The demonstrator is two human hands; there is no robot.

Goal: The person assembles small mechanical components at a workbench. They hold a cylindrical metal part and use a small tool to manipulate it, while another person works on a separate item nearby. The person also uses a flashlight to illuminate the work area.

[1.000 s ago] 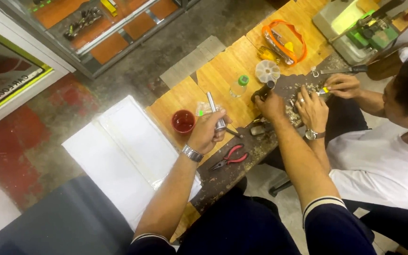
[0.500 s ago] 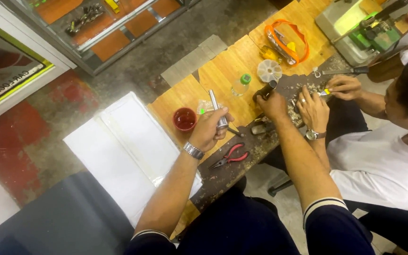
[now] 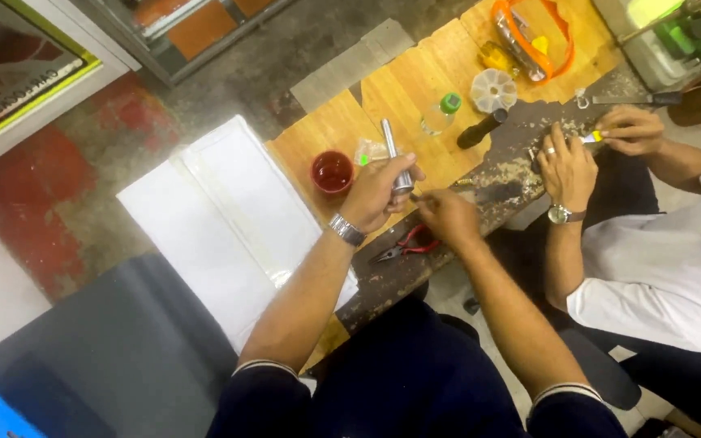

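Left hand [image 3: 375, 195]: grip closed around the lower end of a slim metal rod [image 3: 394, 158]. The fingers wrap the shaft and the thumb lies across it. The rod stands nearly upright, tilted slightly away from the person, with its upper end free above the fist. The rod is held above the wooden surface [image 3: 415, 89], near its front edge. A metal-band wristwatch [image 3: 347, 229] sits on the left wrist.

Right hand [image 3: 446, 217]: fingertips drawn together at the base of the rod, just beside the left thumb. A small dark part shows at the fingertips; whether the grip is pinched on it cannot be told, as it is too small to resolve. The two hands are touching or nearly touching at this point.

Nearby items:
- Red-handled pliers [image 3: 403, 245] lie on the worn dark strip of the surface, just below the two hands, untouched.
- A small red cup [image 3: 332, 171] stands on the wood, to the left of the left hand.
- A clear bottle with a green cap [image 3: 438, 115] lies beyond the rod.
- A black cylindrical handle [image 3: 481, 129] lies beside a round white sectioned tray [image 3: 493, 89].
- Orange-framed safety glasses [image 3: 529, 36] rest at the far side.

A second person in a white shirt [image 3: 667, 276] sits at the right; both of that person's hands [image 3: 568, 166] work on small parts at the dark edge, well apart from the rod.
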